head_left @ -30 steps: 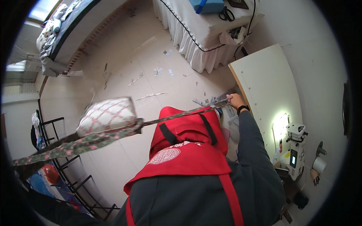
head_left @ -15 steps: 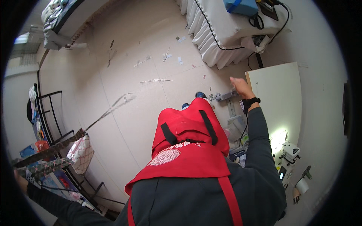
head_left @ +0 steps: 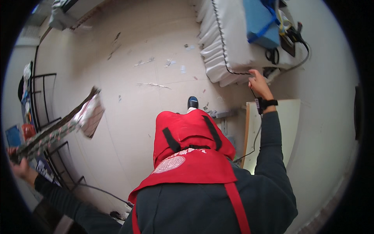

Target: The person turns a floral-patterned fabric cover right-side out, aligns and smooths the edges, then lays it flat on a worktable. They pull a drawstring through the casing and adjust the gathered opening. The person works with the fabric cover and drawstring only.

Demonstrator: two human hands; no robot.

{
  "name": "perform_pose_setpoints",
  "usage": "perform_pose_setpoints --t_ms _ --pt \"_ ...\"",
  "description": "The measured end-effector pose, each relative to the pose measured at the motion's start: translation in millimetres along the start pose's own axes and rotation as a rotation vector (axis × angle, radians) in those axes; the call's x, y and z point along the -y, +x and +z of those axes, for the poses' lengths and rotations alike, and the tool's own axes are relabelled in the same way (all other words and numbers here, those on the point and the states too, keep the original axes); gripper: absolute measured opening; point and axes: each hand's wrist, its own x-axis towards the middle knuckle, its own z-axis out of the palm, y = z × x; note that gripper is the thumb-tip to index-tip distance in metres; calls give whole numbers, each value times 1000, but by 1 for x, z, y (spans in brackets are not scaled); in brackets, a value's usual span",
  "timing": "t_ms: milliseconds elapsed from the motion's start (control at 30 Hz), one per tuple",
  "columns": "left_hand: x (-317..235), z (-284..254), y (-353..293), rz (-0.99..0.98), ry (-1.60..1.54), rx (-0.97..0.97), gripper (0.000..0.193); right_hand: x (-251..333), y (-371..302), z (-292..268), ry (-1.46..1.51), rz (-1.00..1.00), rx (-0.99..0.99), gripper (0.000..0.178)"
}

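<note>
My left hand [head_left: 22, 168] is at the far left edge, closed around one end of a long strip of patterned cloth [head_left: 58, 134], brown and grey-green. A white cloth piece with red lines [head_left: 90, 117] hangs at the strip's far end, blurred by motion. My right hand [head_left: 260, 85] reaches forward beside the near corner of the white draped table [head_left: 237, 50]. Its fingers are bent and a little apart, with nothing visible between them. Whether the fingertips touch the table's dark-edged cover cannot be made out. A black band with a small device [head_left: 265, 104] circles the right wrist.
A blue box-like object [head_left: 261, 23], black scissors [head_left: 272, 55] and a cabled tool [head_left: 293, 35] lie on the table. A pale wooden board [head_left: 276, 132] stands beside my right arm. Scraps [head_left: 154, 85] litter the floor. A black rack [head_left: 46, 101] lines the left wall.
My right hand has moved forward from above the pale board to the table corner. The patterned cloth has swung up and right with my left hand. The table and board sit differently in view.
</note>
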Motion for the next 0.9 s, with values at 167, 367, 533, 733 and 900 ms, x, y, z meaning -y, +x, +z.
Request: perform_pose_setpoints --t_ms 167,367,533,733,900 --pt "116 88 11 157 -88 -233 43 153 -22 23 198 -266 176 65" --pt "214 235 61 126 123 -117 64 446 -76 105 136 -1003 365 55" --pt "222 272 65 132 152 149 63 588 -103 178 87 -874 918 54" --pt "226 161 49 -182 230 740 49 607 -134 131 258 -805 661 38" --pt "346 62 22 -105 775 424 67 630 -126 39 118 -1206 907 52"
